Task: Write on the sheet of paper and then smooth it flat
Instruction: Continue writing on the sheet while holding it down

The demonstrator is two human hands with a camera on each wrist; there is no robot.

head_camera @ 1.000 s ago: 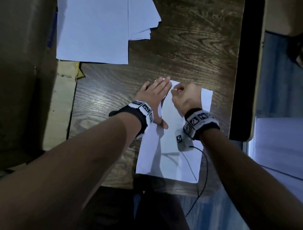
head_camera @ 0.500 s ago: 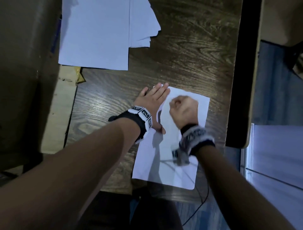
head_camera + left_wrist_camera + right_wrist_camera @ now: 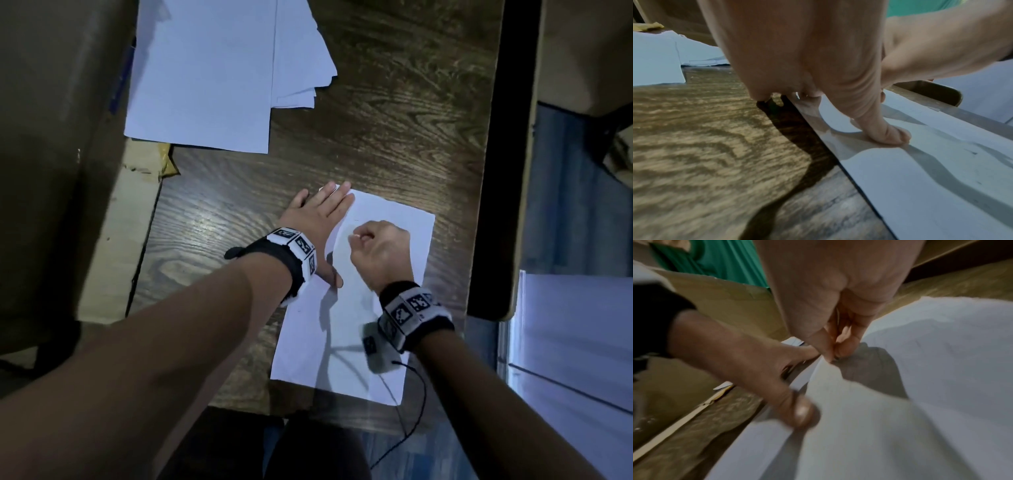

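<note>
A white sheet of paper [image 3: 308,342] lies on the wooden table [image 3: 394,120], slightly buckled. My left hand [image 3: 318,219] lies flat over its upper left edge with straight fingers, and its thumb [image 3: 890,134] presses on the paper. My right hand [image 3: 359,238] hovers over the sheet's upper middle with curled fingers. In the right wrist view its thumb and forefinger [image 3: 832,353] pinch a thin pen whose tip touches the sheet [image 3: 941,369]. The hand hides most of the pen.
A loose stack of white paper [image 3: 205,75] lies at the back left. Cardboard [image 3: 113,240] borders the table on the left and a dark edge strip [image 3: 493,171] on the right. A black cable [image 3: 419,394] hangs from my right wrist over the near table edge.
My right hand has slid from the sheet's top edge down toward me over the paper. The left hand keeps its flat hold on the left edge.
</note>
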